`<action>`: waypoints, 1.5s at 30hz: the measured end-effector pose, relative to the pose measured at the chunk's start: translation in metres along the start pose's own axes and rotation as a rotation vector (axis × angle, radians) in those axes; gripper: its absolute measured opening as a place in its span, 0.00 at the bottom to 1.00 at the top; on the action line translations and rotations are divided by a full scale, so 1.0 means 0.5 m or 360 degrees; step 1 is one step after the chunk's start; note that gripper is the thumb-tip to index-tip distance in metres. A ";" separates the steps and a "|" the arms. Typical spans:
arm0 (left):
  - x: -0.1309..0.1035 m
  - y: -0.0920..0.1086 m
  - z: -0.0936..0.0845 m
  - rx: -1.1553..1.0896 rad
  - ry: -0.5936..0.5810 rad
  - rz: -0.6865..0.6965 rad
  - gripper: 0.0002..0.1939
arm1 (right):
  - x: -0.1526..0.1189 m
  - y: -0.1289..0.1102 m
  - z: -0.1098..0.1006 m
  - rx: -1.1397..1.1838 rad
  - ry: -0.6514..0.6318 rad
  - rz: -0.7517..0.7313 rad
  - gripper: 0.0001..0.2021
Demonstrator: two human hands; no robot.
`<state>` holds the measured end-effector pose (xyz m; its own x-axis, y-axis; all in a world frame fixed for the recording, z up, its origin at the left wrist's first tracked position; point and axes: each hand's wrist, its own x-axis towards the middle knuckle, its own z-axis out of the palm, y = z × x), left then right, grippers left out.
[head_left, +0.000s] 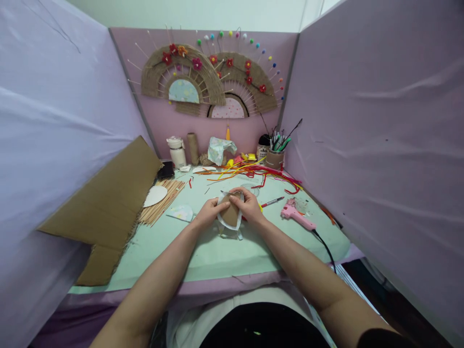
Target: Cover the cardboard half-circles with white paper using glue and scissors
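A small brown cardboard piece with a pale fabric edge folded around it is held upright over the middle of the table. My left hand grips its left side, thumb across the front. On its upper right side my right hand is closed, thumb pressing the face and fingers over the top edge. Scraps of patterned fabric hang or lie just below it. A patterned fabric piece lies left of my left hand. To the right of my right hand are a red pen and a pink glue gun.
Large cardboard covers the table's left side, beside thin sticks and a white oval. Pipe cleaners, a white jar and a pen holder stand or lie behind. The glue gun's cord runs off the right front edge.
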<state>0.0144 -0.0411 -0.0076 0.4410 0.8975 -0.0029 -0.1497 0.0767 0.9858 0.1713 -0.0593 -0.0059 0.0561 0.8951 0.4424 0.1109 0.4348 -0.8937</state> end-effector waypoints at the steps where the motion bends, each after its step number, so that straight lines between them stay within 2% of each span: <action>1: -0.002 0.004 0.002 -0.0025 -0.0010 -0.0017 0.17 | 0.000 -0.001 0.000 -0.0007 -0.0002 -0.0018 0.12; 8: -0.015 0.029 0.011 -0.0207 -0.0012 -0.0102 0.17 | -0.005 -0.009 -0.004 -0.0036 -0.0004 -0.0156 0.10; 13: -0.016 0.034 0.004 -0.0211 -0.0013 -0.0177 0.16 | -0.007 -0.014 -0.006 -0.0100 -0.0018 -0.0200 0.11; 17: -0.012 0.029 -0.011 -0.0015 -0.0032 -0.0155 0.16 | -0.001 -0.007 -0.005 -0.0034 -0.0074 0.0040 0.16; 21: -0.007 0.030 -0.023 0.0226 0.0031 -0.0097 0.16 | 0.007 0.014 -0.003 0.0155 -0.0165 0.0333 0.15; 25: -0.004 0.040 -0.024 0.0025 0.0120 -0.0121 0.19 | 0.018 0.027 -0.005 0.0569 0.0136 0.0510 0.17; 27: -0.006 0.043 -0.020 -0.0082 0.0023 -0.0139 0.21 | 0.023 0.025 -0.005 0.0784 0.0204 0.0592 0.18; 29: -0.008 0.041 -0.014 -0.0130 -0.0104 -0.0121 0.23 | 0.025 0.023 -0.005 0.0925 0.0184 0.0634 0.19; 32: -0.010 0.028 -0.002 -0.0190 -0.0220 0.0011 0.28 | 0.026 0.023 0.000 0.1043 0.0193 0.0613 0.19; 34: -0.007 0.014 0.006 -0.0207 -0.0225 0.0089 0.31 | 0.024 0.025 0.007 0.1104 0.0219 0.0600 0.19; 36: -0.001 0.000 0.013 -0.0232 -0.0080 0.0097 0.30 | 0.021 0.025 0.015 0.1144 0.0169 0.0629 0.19; 38: 0.007 -0.009 0.018 -0.0320 0.0173 0.0034 0.24 | 0.016 0.024 0.025 0.1110 0.0054 0.0686 0.19; 40: 0.014 -0.008 0.021 -0.0424 0.0346 -0.0026 0.19 | 0.013 0.021 0.032 0.0980 -0.0022 0.0703 0.18; 43: 0.019 0.009 0.017 -0.0569 0.0471 0.0025 0.16 | 0.014 0.018 0.024 0.0627 0.0075 0.0611 0.15; 45: 0.020 0.024 0.007 -0.0655 0.0546 0.0060 0.14 | 0.018 0.020 0.005 0.0263 0.0168 0.0506 0.12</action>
<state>0.0203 -0.0326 0.0049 0.1247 0.9880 -0.0916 -0.5247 0.1440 0.8390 0.1705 -0.0467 -0.0109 0.1649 0.9766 0.1381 -0.0897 0.1543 -0.9839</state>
